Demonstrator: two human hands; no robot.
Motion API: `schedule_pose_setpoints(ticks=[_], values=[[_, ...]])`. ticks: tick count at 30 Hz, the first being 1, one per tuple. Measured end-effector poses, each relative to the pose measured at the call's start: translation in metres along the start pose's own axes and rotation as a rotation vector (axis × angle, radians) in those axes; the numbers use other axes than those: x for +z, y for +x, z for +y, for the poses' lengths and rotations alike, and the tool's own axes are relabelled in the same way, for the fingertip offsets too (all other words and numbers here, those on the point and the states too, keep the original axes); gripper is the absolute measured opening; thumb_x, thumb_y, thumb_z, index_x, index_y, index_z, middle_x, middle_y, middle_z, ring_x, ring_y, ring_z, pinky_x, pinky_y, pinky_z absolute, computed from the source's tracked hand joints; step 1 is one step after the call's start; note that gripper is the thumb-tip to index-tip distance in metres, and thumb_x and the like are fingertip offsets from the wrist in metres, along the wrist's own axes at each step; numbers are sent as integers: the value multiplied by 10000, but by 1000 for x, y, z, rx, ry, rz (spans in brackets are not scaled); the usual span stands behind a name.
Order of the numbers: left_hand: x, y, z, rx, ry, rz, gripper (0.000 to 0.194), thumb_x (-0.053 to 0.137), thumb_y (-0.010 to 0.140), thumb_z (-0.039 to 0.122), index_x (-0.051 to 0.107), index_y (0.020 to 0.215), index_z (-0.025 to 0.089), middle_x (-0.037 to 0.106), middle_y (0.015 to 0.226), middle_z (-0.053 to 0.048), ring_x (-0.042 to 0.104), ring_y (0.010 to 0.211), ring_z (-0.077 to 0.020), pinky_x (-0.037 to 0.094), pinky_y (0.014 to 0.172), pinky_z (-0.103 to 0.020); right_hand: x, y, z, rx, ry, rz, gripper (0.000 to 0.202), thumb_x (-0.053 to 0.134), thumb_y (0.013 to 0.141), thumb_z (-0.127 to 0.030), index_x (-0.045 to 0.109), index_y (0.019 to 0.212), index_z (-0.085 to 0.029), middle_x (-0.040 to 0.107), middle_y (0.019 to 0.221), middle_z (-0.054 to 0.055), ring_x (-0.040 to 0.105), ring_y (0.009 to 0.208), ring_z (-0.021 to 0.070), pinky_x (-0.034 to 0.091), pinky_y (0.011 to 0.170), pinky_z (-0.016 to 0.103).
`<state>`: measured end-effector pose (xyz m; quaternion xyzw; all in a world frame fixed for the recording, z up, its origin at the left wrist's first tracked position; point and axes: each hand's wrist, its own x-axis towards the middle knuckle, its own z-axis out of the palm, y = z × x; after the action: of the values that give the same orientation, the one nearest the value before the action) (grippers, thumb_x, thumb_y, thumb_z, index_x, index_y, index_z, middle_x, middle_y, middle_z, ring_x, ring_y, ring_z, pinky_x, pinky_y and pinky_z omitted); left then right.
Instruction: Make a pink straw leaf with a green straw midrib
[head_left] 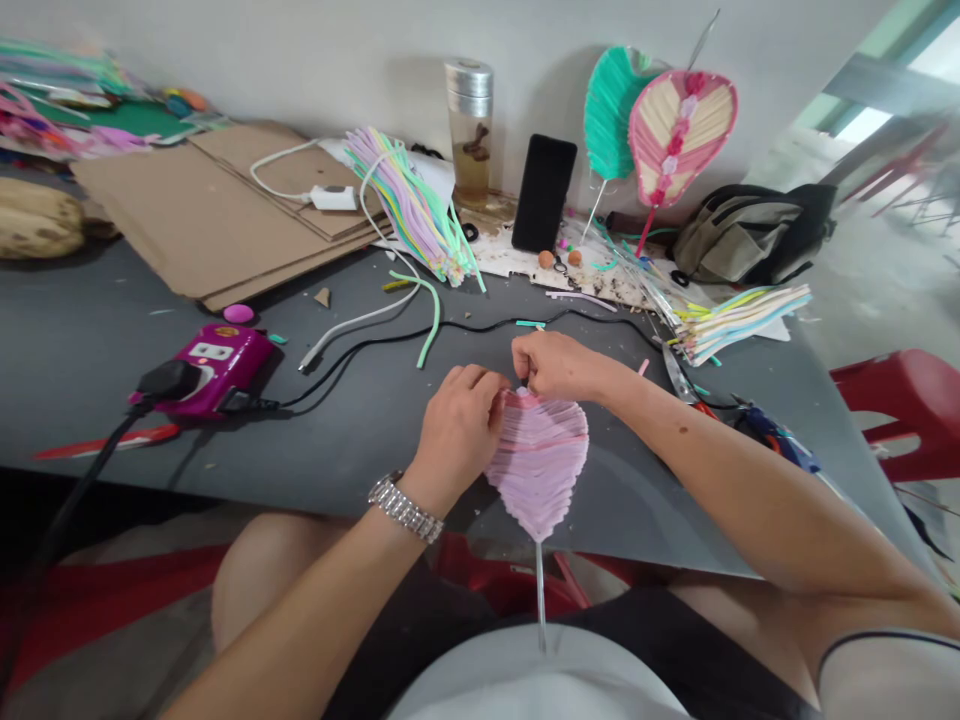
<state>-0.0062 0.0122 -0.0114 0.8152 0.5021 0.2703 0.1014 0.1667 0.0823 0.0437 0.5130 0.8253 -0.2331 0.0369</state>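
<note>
Leaf-shaped pink-lilac fuzzy fan (541,470), slanted stripes. Heart-shaped cream fuzzy fan (681,138), pink-edged, red-and-pink centre stripe. Flat grey table (360,440); boxy magenta plastic socket block (226,375).

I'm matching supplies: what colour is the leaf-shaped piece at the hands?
The leaf-shaped piece is striped pale pink and lilac; see the head view.

Ribbed pink leaf-shaped fan (541,468)
</note>
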Motion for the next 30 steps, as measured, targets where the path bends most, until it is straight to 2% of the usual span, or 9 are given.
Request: schedule_pose_setpoints(ticks=[3, 7, 15, 17, 23, 30], values=[[0, 0, -1, -10, -12, 4, 192, 561, 917, 94, 722, 995, 164, 669, 954, -84, 574, 891, -232, 492, 796, -359, -4, 1, -4, 44, 7, -39, 282, 608, 641, 37, 637, 801, -193, 714, 820, 20, 624, 780, 165, 356, 624, 237], [1, -2, 0, 73, 22, -31, 292, 543, 919, 70, 772, 1037, 207, 661, 1017, -99, 552, 927, -243, 487, 795, -360, -7, 5, -6, 102, 34, -68, 239, 649, 640, 16, 640, 772, -184, 726, 854, 29, 615, 749, 159, 363, 583, 235], [0, -1, 2, 123, 74, -84, 266, 525, 956, 103, 772, 993, 194, 644, 1012, -114, 531, 933, -249, 497, 832, -381, 1, -1, 16, 77, 204, -9, 131, 716, 688, -57, 671, 725, -174, 703, 728, -15, 608, 673, 122, 367, 588, 216], [-1, 0, 1, 100, 35, -85, 265, 522, 953, 103, 764, 1001, 201, 649, 1016, -106, 542, 939, -246, 499, 843, -381, 2, -6, 16, 78, 171, 2, 117, 689, 720, -60, 683, 715, -176, 710, 740, -1, 611, 689, 130, 364, 599, 225], [1, 0, -6, -88, -83, 7, 203, 628, 905, 195, 690, 1098, 174, 669, 1066, -101, 580, 1011, -263, 498, 911, -415, 10, -17, 11, 46, 73, 61, 146, 622, 779, -58, 686, 763, -188, 732, 800, 23, 618, 754, 158, 351, 636, 250], [2, 1, -4, -55, -32, -40, 141, 613, 927, 213, 715, 1009, 162, 651, 1024, -101, 580, 958, -256, 489, 891, -406, 21, -19, 15, 27, 91, 135, 139, 599, 790, -76, 673, 761, -190, 723, 825, 21, 600, 758, 158, 355, 662, 255]])
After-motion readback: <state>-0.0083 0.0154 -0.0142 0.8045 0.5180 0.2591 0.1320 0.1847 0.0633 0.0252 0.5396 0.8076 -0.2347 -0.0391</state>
